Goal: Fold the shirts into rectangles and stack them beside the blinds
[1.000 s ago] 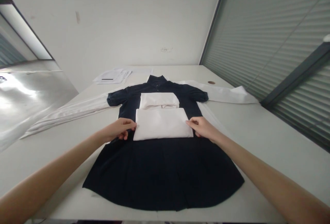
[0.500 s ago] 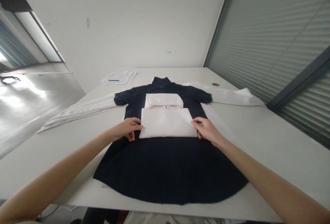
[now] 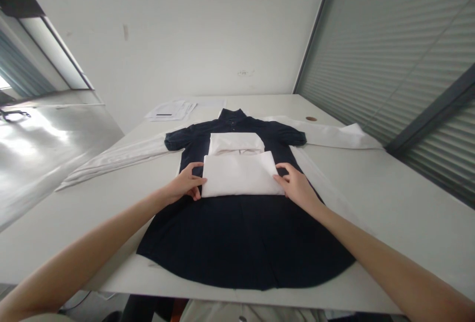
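Front folded white cloth (image 3: 239, 176) between both hands, on dark shirt (image 3: 241, 243).
I keep each grip at a side edge: left hand (image 3: 187, 182) and right hand (image 3: 294, 182) pinch the front folded white cloth between thumb and fingers. A rear white fold (image 3: 236, 143) lies just behind it. The dark shirt lies flat on the bench (image 3: 401, 203), white fabric (image 3: 118, 161) extending past both sleeves; papers (image 3: 172, 111) lie at the far left.

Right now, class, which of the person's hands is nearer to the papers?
Left. The left hand is on the near side of the papers; the right hand is farther off, well to their right.
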A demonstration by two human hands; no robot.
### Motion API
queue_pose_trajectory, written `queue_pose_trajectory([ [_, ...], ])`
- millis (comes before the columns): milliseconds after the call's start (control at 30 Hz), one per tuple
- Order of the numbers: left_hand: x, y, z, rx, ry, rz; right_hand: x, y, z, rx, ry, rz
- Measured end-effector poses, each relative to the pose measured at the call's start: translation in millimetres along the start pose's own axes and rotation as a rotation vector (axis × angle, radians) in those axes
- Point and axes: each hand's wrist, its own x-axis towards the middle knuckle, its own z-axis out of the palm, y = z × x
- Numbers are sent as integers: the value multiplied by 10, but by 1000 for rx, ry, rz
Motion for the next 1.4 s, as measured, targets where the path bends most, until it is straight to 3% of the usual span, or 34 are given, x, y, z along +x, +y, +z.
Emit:
queue_pose_trajectory([
  [167,-22,-12,-24,-37,-100,-15,-37,-7,-78,-1,-42,-32],
  [367,-37,19,30,-5,16,-57,30,104,-31,87,2,-61],
  [633,-36,-7,-4,43,-30,-30,37,161,-26,148,-65,-41],
  [1033,-14,-44,-35,186,-75,2,-9,98,-57,-23,-113,-80],
  [1133,20,-33,-73,395,83,151,14,86,-85,-132,-2,-120],
  [1233,46,45,-39,670,315,489,76,-31,-112,-215,189,-224],
  [1300,67,116,57,807,305,651,134,-165,-85,-231,202,-325],
  [1400,149,185,278,963,176,783,215,-389,67,-250,44,-431],
])
